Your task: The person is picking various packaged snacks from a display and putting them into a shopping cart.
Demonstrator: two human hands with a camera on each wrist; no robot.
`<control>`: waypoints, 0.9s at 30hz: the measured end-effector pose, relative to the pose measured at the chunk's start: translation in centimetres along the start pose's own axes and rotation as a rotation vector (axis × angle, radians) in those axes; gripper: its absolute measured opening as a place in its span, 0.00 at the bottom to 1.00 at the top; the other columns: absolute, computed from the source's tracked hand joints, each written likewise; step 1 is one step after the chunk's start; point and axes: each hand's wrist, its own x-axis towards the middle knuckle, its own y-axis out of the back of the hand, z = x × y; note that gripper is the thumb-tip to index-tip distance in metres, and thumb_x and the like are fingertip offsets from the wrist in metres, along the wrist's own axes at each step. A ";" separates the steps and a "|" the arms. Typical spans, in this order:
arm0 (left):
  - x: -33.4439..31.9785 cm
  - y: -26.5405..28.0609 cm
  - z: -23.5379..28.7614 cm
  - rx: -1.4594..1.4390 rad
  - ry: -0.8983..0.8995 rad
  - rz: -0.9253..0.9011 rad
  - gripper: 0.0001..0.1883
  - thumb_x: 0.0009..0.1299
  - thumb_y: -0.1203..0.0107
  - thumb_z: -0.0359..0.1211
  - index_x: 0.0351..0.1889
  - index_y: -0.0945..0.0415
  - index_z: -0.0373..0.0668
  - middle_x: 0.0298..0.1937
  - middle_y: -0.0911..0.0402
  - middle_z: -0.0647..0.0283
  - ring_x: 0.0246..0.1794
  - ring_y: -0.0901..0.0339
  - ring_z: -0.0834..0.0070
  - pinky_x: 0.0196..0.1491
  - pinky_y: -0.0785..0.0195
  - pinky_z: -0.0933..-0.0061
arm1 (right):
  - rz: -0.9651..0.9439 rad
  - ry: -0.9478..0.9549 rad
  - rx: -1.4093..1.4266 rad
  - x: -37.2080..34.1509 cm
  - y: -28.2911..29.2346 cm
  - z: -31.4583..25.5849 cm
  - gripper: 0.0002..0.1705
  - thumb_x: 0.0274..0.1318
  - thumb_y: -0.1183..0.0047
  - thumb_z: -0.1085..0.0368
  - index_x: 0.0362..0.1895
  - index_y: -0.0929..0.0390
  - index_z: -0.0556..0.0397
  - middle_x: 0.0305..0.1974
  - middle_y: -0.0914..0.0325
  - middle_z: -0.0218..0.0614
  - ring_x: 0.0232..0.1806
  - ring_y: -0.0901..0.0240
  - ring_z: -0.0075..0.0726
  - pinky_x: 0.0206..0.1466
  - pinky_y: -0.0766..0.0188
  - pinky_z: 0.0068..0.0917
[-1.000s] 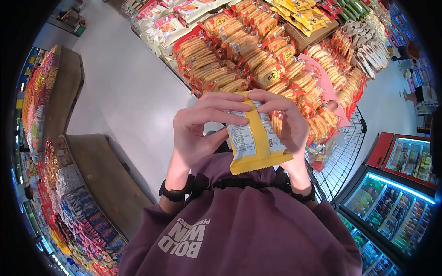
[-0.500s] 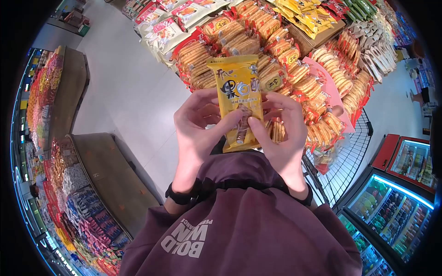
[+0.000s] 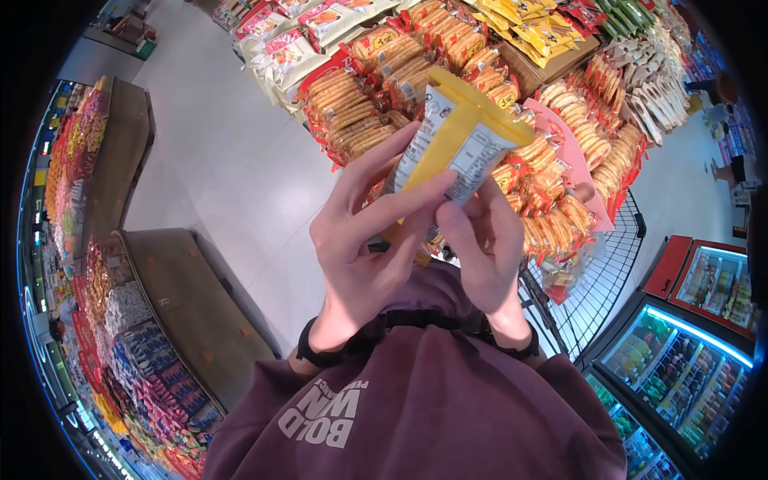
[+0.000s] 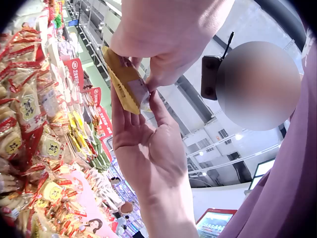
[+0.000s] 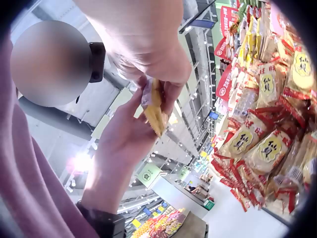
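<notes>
A yellow snack packet [image 3: 460,136] is held up before the chest, tilted, its back with white printed panels turned toward the head camera. My left hand [image 3: 360,236] grips its left and lower part, fingers curled around it. My right hand [image 3: 486,256] pinches it from the lower right, the thumb on the printed side near the left fingertips. The fingers partly hide the packet's lower end. In the left wrist view the packet [image 4: 126,84] is seen end-on, its crimped edge toward the right palm. The right wrist view shows a narrow strip of the packet [image 5: 154,106] between both hands.
Red-and-clear packs of round crackers [image 3: 344,104] are heaped on a display ahead, with yellow bags [image 3: 528,28] behind. A black wire cart [image 3: 604,280] stands at the right, beside lit fridges [image 3: 672,360]. Shelves of wrapped sweets [image 3: 152,360] line the left side.
The packet went from its back showing, to its printed front, and now its back again, turned end over end and tilted up to the right. Both hands shifted their hold while turning it.
</notes>
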 end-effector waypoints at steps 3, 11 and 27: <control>0.1 0.1 0.7 -0.005 0.050 0.033 0.21 0.59 0.30 0.22 0.52 0.16 0.38 0.59 0.20 0.49 0.56 0.19 0.65 0.54 0.23 0.70 | 0.042 0.000 0.043 -0.1 0.0 -0.2 0.23 0.72 0.50 0.68 0.66 0.37 0.64 0.54 0.20 0.42 0.55 0.25 0.25 0.58 0.30 0.24; 0.2 1.1 1.3 -0.396 0.492 0.050 0.32 0.59 0.28 0.23 0.62 0.27 0.28 0.51 0.15 0.54 0.48 0.17 0.75 0.48 0.24 0.76 | 0.157 -0.048 0.049 0.4 -0.2 -0.9 0.28 0.68 0.44 0.69 0.66 0.39 0.66 0.48 0.19 0.40 0.50 0.23 0.25 0.54 0.27 0.25; -1.0 2.4 0.8 -0.318 0.314 -0.078 0.28 0.60 0.29 0.22 0.58 0.27 0.29 0.50 0.16 0.58 0.44 0.16 0.73 0.49 0.22 0.70 | 0.055 0.101 -0.161 0.1 0.4 -0.8 0.27 0.63 0.40 0.73 0.63 0.36 0.61 0.50 0.21 0.40 0.52 0.22 0.30 0.59 0.28 0.31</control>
